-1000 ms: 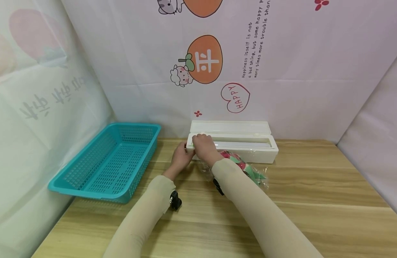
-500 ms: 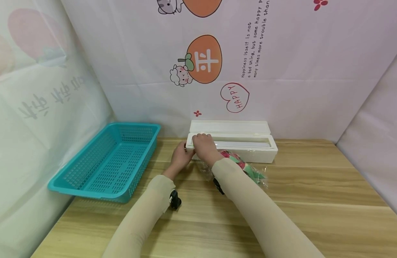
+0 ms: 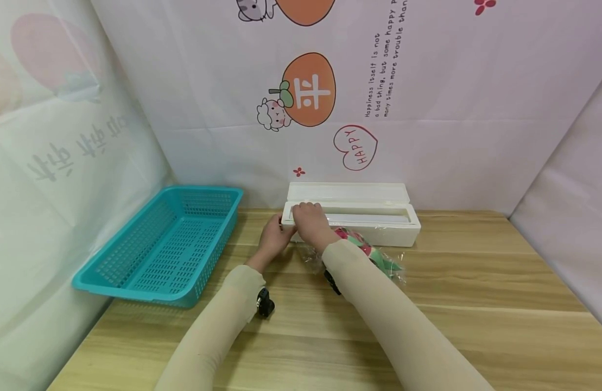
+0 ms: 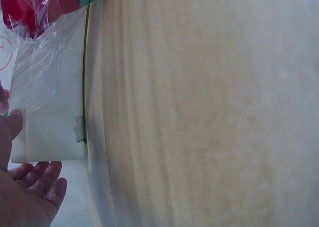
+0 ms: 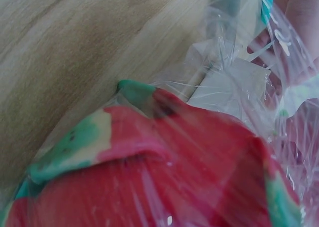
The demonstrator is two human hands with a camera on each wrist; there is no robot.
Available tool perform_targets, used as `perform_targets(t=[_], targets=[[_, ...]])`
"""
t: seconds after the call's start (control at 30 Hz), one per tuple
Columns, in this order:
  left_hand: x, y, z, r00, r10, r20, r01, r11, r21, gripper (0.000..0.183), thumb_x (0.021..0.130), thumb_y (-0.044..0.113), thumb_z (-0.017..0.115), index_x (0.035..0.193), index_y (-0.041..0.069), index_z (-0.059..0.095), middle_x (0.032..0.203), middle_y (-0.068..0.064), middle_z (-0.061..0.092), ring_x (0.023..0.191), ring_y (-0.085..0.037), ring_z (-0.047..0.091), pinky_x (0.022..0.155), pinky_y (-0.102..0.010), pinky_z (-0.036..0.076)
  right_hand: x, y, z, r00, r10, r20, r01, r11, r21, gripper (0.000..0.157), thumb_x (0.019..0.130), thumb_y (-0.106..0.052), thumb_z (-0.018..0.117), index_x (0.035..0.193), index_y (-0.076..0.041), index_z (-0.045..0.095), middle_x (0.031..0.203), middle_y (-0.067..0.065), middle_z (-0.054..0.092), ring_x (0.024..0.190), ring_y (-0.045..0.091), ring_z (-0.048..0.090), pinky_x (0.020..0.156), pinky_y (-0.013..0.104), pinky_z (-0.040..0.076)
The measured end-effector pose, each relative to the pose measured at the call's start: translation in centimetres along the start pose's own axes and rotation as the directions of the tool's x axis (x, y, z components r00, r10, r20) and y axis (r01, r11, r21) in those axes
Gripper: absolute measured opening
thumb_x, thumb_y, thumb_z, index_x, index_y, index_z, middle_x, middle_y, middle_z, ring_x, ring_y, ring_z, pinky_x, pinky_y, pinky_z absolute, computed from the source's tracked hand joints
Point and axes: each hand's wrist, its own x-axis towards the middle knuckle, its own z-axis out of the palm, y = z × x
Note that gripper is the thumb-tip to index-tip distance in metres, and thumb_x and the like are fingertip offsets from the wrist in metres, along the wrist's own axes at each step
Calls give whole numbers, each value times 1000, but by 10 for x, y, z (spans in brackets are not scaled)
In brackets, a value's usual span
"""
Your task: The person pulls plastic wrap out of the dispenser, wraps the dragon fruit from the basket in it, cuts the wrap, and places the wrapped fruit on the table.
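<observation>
A long white box [image 3: 393, 236] lies near the back of the table, its hinged lid [image 3: 349, 191] raised and a pale strip [image 3: 369, 218] inside. My left hand [image 3: 275, 238] grips the box's left end, thumb at the front, fingers against the end. Bent over the same end is my right hand [image 3: 311, 222]; I cannot tell what its hidden fingertips hold. A small green piece [image 4: 6, 114] shows beside them in the left wrist view. Below the right wrist, a red and green watermelon-patterned item [image 5: 199, 137] lies in crinkled clear plastic [image 5: 219, 27] that overlaps the box front.
A turquoise perforated basket [image 3: 183, 297] stands left of the hands. Wood-grain table [image 3: 476, 271] spreads in front and to the right. Printed white cloth [image 3: 452, 136] hangs directly behind the box, with more cloth on both sides.
</observation>
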Motion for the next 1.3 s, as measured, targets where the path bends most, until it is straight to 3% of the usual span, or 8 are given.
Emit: perform_targets(t=[0.2,0.37,0.53,0.9,1.3], targets=[[1,0,1,1000,7,-7,-7,1000,0,49,92,28,69,128,-1,53,120,-16,60,101,-29,57,87,-43,47,-1,4,1,1000,-18,8,18,1000,-13,21,90,-11,68,107,0,63,99,12,65,92,28,62,80,43,49],[2,-2,-1,1000,-8,2,8,1000,5,50,93,27,68,132,0,51,118,-16,60,98,-28,57,84,-43,48,-2,10,-4,997,24,78,-22,999,-27,19,92,-14,67,106,-2,63,100,11,64,94,29,61,83,44,48],[1,-3,-3,1000,-17,3,17,1000,0,50,93,24,67,133,-1,50,122,-17,59,102,-29,57,87,-44,48,-3,15,-10,989,32,144,-33,999,7,13,94,-6,61,107,-4,63,101,11,65,96,28,61,86,44,47],[-5,4,-1,1000,25,4,-25,1000,-11,48,93,24,67,129,-4,51,117,-18,59,99,-29,57,85,-43,48,-8,26,-14,989,-6,149,2,1000,29,11,92,-3,61,103,-2,64,96,11,65,91,28,62,84,44,48],[2,-3,2,1000,-9,24,9,1000,8,52,93,26,67,133,-2,49,120,-16,59,103,-28,56,89,-42,47,-10,36,-19,984,-34,176,22,998,66,10,87,0,66,95,-4,64,92,10,65,88,27,61,84,43,48]])
